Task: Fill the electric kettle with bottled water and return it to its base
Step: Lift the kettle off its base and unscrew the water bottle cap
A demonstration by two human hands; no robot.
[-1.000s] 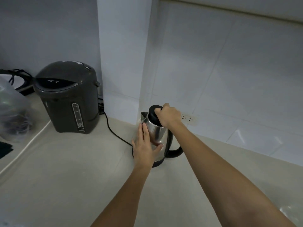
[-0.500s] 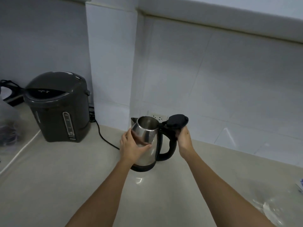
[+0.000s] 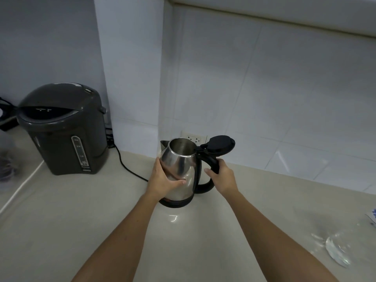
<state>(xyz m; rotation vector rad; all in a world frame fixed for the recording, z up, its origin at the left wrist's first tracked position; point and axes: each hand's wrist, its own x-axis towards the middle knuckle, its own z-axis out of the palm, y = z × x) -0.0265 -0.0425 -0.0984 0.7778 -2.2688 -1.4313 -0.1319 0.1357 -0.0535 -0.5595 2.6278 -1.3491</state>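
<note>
A stainless steel electric kettle point(image 3: 181, 159) stands on its black base point(image 3: 175, 203) on the beige counter, near the wall corner. Its black lid point(image 3: 220, 143) is flipped open to the right, so the empty inside shows. My left hand point(image 3: 162, 178) is wrapped around the kettle's left side. My right hand point(image 3: 222, 176) grips the black handle point(image 3: 213, 161). A clear plastic water bottle point(image 3: 335, 253) lies at the lower right edge, only partly visible.
A dark grey hot-water dispenser point(image 3: 63, 127) stands at the left, with a black cord point(image 3: 130, 169) running toward the kettle. A wall socket point(image 3: 193, 138) sits behind the kettle. A white cable point(image 3: 18, 192) and a plastic bag point(image 3: 8, 159) lie far left.
The lid went from closed under my right hand to fully open. My right hand then dropped from the lid to the handle. My left hand stayed on the kettle body.
</note>
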